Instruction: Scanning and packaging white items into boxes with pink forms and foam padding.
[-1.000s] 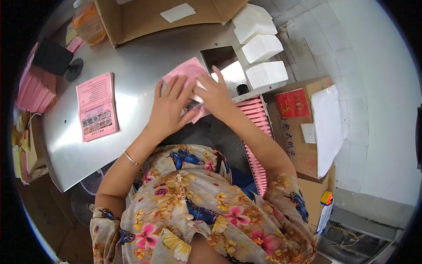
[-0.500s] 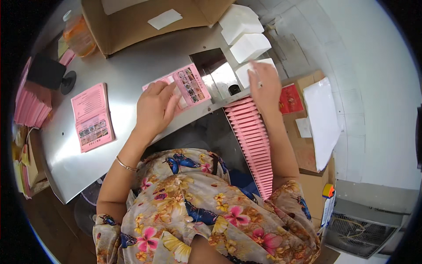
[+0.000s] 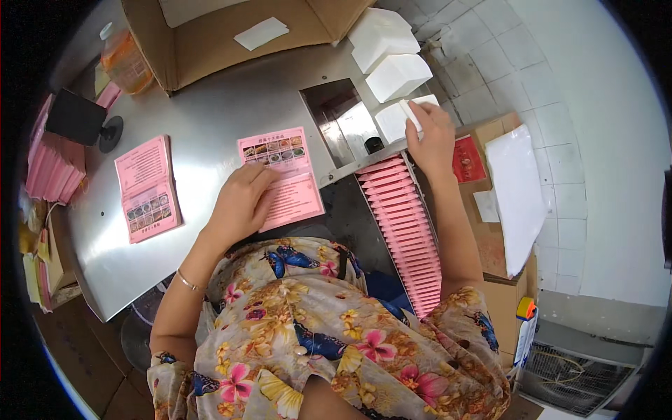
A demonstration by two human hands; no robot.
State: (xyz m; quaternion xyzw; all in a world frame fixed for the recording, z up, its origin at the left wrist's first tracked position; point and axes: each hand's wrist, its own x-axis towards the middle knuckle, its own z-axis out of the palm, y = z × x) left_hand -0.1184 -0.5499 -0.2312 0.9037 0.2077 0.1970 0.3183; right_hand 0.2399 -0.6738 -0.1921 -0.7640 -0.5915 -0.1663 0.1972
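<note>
Nearby, a loose floral-print shirt (image 3: 318,318) with blue butterflies fills the lower middle. Both bare forearms reach forward past it, a thin bangle (image 3: 187,281) round the left wrist. To the right of the lap, a long narrow tray (image 3: 435,238) holds a packed row of pink folded paper packets (image 3: 399,227).

Just ahead, the left hand (image 3: 239,203) lies palm down on the left part of a pink printed sheet (image 3: 295,197), its fingers close together and clasping nothing. The sheet lies at the near edge of the steel table (image 3: 210,115), with small dish photos across its far half and lines of print on its near half. Well to its left is a stack of similar pink sheets (image 3: 147,182).

Farther right, the right hand (image 3: 435,140) is at the nearest of three stacks of white paper napkins (image 3: 399,77), thumb and forefinger pinching the edge of one folded white napkin (image 3: 410,115). Beside the stacks is a rectangular recess (image 3: 339,112) in the tabletop. Right of that hand, a red packet (image 3: 467,159) and a white plastic sheet (image 3: 519,199) lie on a cardboard carton (image 3: 490,241).

Farthest off, an open cardboard box (image 3: 210,59) stands at the back, next to a clear bottle with orange contents (image 3: 129,63).
</note>
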